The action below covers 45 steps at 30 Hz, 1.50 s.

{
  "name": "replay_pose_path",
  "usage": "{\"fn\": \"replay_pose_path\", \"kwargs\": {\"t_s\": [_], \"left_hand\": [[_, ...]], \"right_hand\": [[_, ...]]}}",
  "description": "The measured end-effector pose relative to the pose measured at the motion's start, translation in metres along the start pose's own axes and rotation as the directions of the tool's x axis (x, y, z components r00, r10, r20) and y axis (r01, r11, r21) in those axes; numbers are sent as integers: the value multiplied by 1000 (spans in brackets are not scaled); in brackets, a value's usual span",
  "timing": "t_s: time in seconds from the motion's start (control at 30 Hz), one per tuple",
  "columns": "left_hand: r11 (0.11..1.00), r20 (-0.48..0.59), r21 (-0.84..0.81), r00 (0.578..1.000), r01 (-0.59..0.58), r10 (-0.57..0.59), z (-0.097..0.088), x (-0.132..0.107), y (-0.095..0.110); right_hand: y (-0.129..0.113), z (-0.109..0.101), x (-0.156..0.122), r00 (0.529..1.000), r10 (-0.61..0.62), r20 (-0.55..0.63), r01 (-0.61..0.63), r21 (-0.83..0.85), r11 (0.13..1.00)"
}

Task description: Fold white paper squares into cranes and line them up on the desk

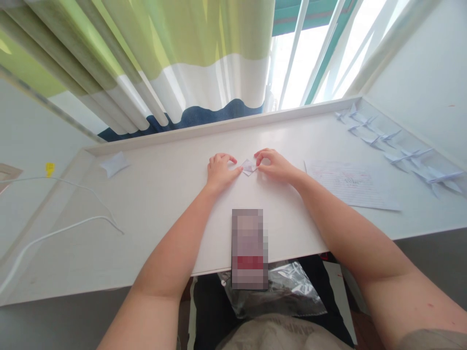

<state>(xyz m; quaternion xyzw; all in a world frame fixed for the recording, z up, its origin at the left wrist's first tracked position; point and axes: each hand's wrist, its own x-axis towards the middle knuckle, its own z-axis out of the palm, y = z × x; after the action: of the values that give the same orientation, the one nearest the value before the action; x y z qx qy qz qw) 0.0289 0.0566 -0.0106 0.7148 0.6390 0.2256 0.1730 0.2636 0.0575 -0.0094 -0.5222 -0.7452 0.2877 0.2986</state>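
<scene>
Fingers of the left hand stood apart at the folded paper while the right hand pinched its corner, apparently mid-fold, the next crease likely needing careful alignment.

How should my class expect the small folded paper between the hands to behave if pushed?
The folded paper looks small, so it is probably light. Its folds likely make it stiffer than the flat written sheet. Its angular shape suggests sliding, not rolling, across the smooth-looking desk.
</scene>
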Motion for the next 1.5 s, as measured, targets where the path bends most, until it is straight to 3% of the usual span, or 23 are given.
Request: {"fn": "replay_pose_path", "kwargs": {"t_s": [0.1,0.2,0.33,0.47,0.63,0.93,1.13,1.33,1.5], "left_hand": [[1000,-22,-12,1000,-21,21,2,0,-2],[999,-44,-23,998,-40,39,4,1,-4],[999,-64,-25,997,-45,44,6,-1,-4],[988,-102,-37,984,-153,148,5,-5,-5],[970,-40,-46,971,-239,237,2,-8,-7],[966,56,-84,967,-243,249,-3,-8,-7],[970,-20,-207,992,-126,124,-7,-5,-4],[972,13,-115,978,-205,208,-8,-10,-3],[974,52,-73,975,-214,218,-5,-10,-2]], "right_hand": [[1,8,4,996,-17,-90,19,17,1000],[-2,14,5,995,-8,-102,7,-13,1000],[-5,12,1,999,23,-29,-24,-53,998],[-7,4,-4,998,8,62,-4,-57,998],[-6,2,-4,998,2,69,5,-89,996],[3,-2,1,999,15,40,-10,-119,993],[-2,1,-1,1000,23,-17,-24,-97,995],[0,7,-3,999,-38,-27,34,-131,991],[0,7,-2,1000,-10,-10,9,-122,993]]}}
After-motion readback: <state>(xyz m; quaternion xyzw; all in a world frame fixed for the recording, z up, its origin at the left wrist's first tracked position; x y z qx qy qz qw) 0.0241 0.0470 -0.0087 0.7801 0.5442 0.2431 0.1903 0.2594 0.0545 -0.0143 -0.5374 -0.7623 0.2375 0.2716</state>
